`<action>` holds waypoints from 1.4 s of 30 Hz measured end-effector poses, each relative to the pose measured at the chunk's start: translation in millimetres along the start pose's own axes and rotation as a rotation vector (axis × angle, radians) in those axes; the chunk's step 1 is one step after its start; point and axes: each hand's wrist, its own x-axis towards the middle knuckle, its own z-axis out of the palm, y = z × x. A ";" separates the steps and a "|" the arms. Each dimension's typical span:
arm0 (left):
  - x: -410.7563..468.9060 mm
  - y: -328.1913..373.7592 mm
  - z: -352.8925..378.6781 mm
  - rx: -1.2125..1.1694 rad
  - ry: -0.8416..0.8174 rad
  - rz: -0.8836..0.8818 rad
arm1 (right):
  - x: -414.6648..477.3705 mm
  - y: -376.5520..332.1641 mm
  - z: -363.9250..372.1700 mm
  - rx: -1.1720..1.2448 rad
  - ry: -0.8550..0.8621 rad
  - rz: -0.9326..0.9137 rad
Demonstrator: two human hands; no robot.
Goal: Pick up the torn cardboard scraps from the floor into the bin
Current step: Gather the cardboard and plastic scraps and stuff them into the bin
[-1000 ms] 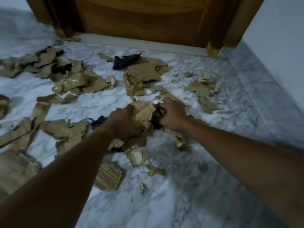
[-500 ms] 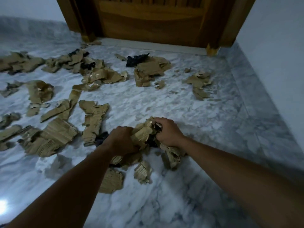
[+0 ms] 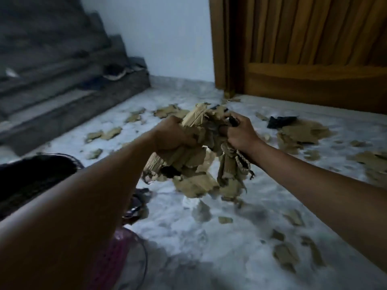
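A: Well, your left hand (image 3: 173, 136) and your right hand (image 3: 240, 137) are both raised above the marble floor (image 3: 188, 258), with a bundle of torn cardboard scraps (image 3: 199, 164) squeezed between them.

B: Agreed. Your left fingers are curled tight into the bundle's left side, knuckles toward you. Your right fingers are wrapped around its upper right, with something black pinched in among the brown pieces.

A: Ragged pieces hang down below your hands, clear of the floor; that part is blurred, so you can't count them.

B: More loose scraps lie around you: a pile (image 3: 299, 136) to the right with a black scrap (image 3: 280, 122) at its far edge, a scatter (image 3: 111, 132) on the left near the grey stairs (image 3: 52, 80), and some small pieces (image 3: 287, 256) on the floor near your right forearm.

A: As for the bin: a dark round-rimmed container (image 3: 35, 176) sits low on the left, partly behind your left forearm, and a pink mesh thing (image 3: 115, 260) with a wire rim shows under that same arm.

B: Which of them is the bin, I cannot tell. In view the bundle sits to the right of both.

A: Ahead of you, a wooden door (image 3: 314, 59) stands on the right, with a pale wall (image 3: 167, 38) between it and the stairs.
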 end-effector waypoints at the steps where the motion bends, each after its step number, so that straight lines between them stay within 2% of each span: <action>1: -24.0 -23.3 -54.2 -0.005 0.077 -0.053 | 5.3 -37.0 48.5 0.050 -0.068 -0.058; 5: -78.9 -63.6 -163.8 -0.104 0.220 -0.157 | -8.0 -126.9 150.8 0.233 -0.155 -0.144; 7: -113.5 -107.7 -215.3 -0.138 0.294 -0.228 | -19.9 -162.9 221.2 0.295 -0.227 -0.152; 11: -161.5 -201.8 -258.6 -0.191 0.312 -0.380 | -41.0 -183.9 337.1 0.224 -0.260 -0.164; 13: -174.8 -251.2 -250.3 -0.231 0.255 -0.463 | -57.0 -170.4 376.1 0.053 -0.289 -0.163; 15: -185.7 -300.2 -221.8 -0.174 0.135 -0.530 | -73.5 -145.3 405.7 -0.175 -0.447 -0.184; 18: -191.3 -343.5 -167.2 -0.130 -0.240 -0.654 | -98.7 -116.9 418.7 -0.805 -0.977 -0.041; 19: -186.2 -350.3 -155.6 -0.123 -0.350 -0.693 | -101.7 -112.4 416.5 -0.928 -1.115 0.025; 21: -169.8 -347.6 -151.2 -0.053 -0.512 -0.714 | -100.5 -119.1 405.0 -1.027 -1.200 -0.032; 23: -153.1 -326.8 -161.5 0.093 -0.522 -0.626 | -87.6 -137.6 390.3 -1.081 -1.170 -0.179; 25: -138.0 -286.8 -172.5 0.210 -0.342 -0.525 | -69.6 -152.2 362.9 -1.050 -1.090 -0.235; 28: -107.1 -216.1 -179.1 0.258 -0.044 -0.314 | -43.7 -159.8 304.9 -0.852 -0.799 -0.326; 31: -67.9 -158.6 -160.0 0.257 0.023 -0.210 | -23.8 -152.0 237.4 -0.794 -0.594 -0.381; 34: -27.3 -96.4 -109.0 0.343 -0.035 -0.108 | -5.6 -115.4 151.6 -0.993 -0.581 -0.283; 37: -1.4 -46.2 -32.1 0.462 -0.095 0.065 | -2.1 -54.3 70.7 -1.122 -0.615 -0.152; 42: -2.7 -28.9 156.8 0.270 -0.291 0.119 | -68.8 107.2 -61.2 -1.171 -0.583 0.259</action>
